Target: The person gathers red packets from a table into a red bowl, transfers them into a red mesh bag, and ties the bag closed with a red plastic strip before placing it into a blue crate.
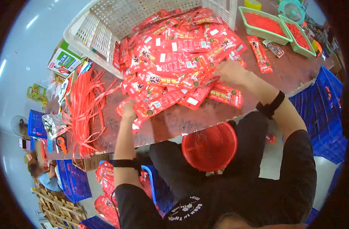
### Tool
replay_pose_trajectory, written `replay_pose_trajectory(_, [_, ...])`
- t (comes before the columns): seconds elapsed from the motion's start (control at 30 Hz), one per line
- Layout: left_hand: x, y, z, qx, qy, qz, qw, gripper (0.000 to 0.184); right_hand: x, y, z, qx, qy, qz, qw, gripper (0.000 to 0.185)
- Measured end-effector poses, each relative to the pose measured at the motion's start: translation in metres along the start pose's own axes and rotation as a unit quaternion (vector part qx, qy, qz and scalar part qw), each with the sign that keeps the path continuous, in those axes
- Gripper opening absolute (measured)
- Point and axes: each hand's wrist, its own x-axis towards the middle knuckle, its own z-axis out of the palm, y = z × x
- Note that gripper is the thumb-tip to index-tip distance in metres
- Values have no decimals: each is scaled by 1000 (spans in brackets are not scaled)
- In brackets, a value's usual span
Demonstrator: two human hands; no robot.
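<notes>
A big heap of shiny red printed packets (170, 57) spills out of a white plastic basket (94, 36) onto the table. My left hand (129, 110) is closed round the end of a long red packet (159, 104) at the near left of the heap. At the heap's right side, my right hand (231, 72) has its fingers curled at the upper corner of a tilted red packet (199, 93); its fingertips are partly hidden. Another packet (226, 96) lies just below my right wrist.
Red strips (84, 110) hang over the table's left edge, near orange-handled scissors (61, 144). Green baskets (263, 26) with red contents and a lone packet (260, 55) are at the right. A red bucket (209, 147) sits between my legs. Blue crates (319, 114) flank me.
</notes>
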Motion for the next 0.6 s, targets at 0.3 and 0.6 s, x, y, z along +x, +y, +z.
replay_pose_trajectory(0.3, [-30,7,46,613,147,-113,768,80,117,-20,-42,223,-115,201,947,44])
replay_pose_trajectory(0.6, [-82,61,6,626,326,56,706,23,125,-3,-28,105,43,185,976,42])
